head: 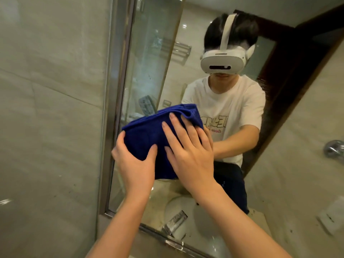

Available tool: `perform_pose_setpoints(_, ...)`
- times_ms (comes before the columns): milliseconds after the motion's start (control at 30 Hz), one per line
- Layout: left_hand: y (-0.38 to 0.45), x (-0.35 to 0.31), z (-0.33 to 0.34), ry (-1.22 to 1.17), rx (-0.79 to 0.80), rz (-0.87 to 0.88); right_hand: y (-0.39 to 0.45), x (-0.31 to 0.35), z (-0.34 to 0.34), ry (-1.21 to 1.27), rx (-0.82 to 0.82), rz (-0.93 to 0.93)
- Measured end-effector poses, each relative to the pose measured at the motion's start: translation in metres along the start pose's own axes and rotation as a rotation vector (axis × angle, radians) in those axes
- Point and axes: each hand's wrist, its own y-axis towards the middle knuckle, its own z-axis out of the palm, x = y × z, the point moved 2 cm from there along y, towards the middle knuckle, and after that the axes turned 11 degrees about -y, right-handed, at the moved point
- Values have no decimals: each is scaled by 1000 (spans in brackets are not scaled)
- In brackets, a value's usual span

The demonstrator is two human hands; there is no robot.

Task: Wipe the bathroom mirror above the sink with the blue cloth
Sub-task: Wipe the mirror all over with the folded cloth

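Head view, both hands [163,146] clamped on blue cloth [149,135] against mirror [149,53], shirt print unreadable

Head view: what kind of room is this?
Almost certainly a bathroom. A framed wall mirror sits above a white sink with a chrome faucet. The walls are pale tile, and the reflection shows a glass partition and a metal towel rack.

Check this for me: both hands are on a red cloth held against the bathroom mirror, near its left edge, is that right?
Not quite: the head view shows a blue cloth, not a red one. The rest holds: the left hand grips its lower left side, the right hand lies flat on it, and it is against the bathroom mirror near its left edge.
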Motion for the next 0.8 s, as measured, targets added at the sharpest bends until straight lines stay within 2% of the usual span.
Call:
perform_pose_setpoints(133, -10, 8, -11, -288, 56, -286, -5, -5, -9, 62, 149, 4)
perform_pose_setpoints(233, -17, 4, -23, -428, 287, -462, -7, -6, -15, 121, 255, 16)
perform_pose_setpoints(333, -32, -11, -29, -420, 355, -374, -5, -6, -18, 204, 268, 40)
perform_pose_setpoints(433, -42, -21, -34, -384, 293, -283, -9, 0, -21, 321, 249, 96)
perform_pose_setpoints(667, -66, -38, -70, -340, 221, -274, -48, 42, -40, 652, 276, 330)
perform_pose_setpoints(733, -69, -37, -76, -264, 176, -270, -56, 52, -46, 688, 320, 454)
perform_pose_setpoints(800, -72, -36, -80, -153, 138, -256, -66, 64, -54, 821, 443, 573)
